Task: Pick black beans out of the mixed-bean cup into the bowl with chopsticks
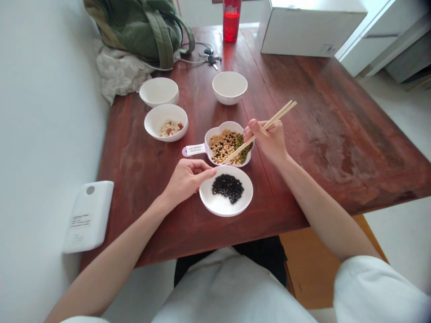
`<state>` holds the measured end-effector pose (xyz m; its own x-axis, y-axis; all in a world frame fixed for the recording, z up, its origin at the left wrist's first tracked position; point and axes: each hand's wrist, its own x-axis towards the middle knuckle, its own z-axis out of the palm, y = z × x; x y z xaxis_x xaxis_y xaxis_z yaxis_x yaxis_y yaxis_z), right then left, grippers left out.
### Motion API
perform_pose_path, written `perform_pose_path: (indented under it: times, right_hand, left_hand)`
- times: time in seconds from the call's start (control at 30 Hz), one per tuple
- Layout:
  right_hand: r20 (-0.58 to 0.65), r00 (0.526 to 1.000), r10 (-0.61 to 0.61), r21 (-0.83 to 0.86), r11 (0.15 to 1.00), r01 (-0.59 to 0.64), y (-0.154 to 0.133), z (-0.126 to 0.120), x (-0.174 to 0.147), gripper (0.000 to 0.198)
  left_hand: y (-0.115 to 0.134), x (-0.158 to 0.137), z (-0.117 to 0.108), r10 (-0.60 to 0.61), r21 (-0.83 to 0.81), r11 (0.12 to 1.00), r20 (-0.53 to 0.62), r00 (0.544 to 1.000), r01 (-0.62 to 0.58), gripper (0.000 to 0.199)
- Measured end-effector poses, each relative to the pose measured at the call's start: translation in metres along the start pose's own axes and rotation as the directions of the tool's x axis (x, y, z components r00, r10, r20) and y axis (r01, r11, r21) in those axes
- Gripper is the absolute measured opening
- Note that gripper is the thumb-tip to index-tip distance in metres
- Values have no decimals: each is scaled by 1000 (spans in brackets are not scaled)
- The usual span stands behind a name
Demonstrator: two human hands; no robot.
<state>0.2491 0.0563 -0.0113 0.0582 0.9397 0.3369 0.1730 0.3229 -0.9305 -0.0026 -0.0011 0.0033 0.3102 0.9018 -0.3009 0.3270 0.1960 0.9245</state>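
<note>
My right hand point(268, 137) is closed around a pair of wooden chopsticks point(276, 117). Their tips reach down among the mixed beans near the front rim of a flower-shaped dish point(196, 150) with a lilac edge and a labelled handle. Soybeans point(222, 142) with scattered black beans fill most of it, and green mung beans point(244, 151) lie on its right side. Just in front stands a white bowl point(226, 210) with black beans point(227, 185) inside. My left hand point(188, 179) pinches the bowl's left rim, thumb on top, other fingers partly hidden.
Behind on the left, a white bowl point(151, 128) contains nut pieces; two more white bowls point(159, 89) point(230, 87) stand farther back. A green bag point(141, 31), keys point(211, 58), a red bottle point(231, 22) and a white box point(310, 31) line the far side. A white device point(89, 217) is on the wall.
</note>
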Motion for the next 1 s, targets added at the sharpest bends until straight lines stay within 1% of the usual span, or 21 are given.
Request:
perform_pose_path:
  times: [0.2, 0.33, 0.43, 0.6, 0.8, 1.0]
  right_hand:
    - [-29, 999, 25, 12, 1000, -25, -1, 1, 2, 61]
    - [-64, 998, -6, 95, 995, 12, -4, 2, 2, 62]
    - [-64, 997, -31, 154, 987, 41, -7, 3, 1, 61]
    - [-57, 998, -16, 198, 980, 27, -6, 6, 1, 61]
    - [-73, 997, 35, 178, 984, -22, -3, 6, 2, 66]
    - [-69, 997, 41, 196, 980, -26, -1, 8, 1, 64]
  left_hand:
    - [0, 0, 1, 2, -23, 1000, -2, 1000, -2, 29]
    - [-1, 0, 0, 6, -21, 1000, -4, 1000, -7, 29]
    - [-2, 1, 0, 8, -14, 1000, -5, 1000, -8, 30]
    - [-3, 1, 0, 26, -12, 1000, -2, 1000, -26, 29]
    - [-2, 0, 0, 26, -15, 1000, 0, 1000, -26, 29]
    - [-2, 1, 1, 29, -23, 999, 3, 1000, -28, 29]
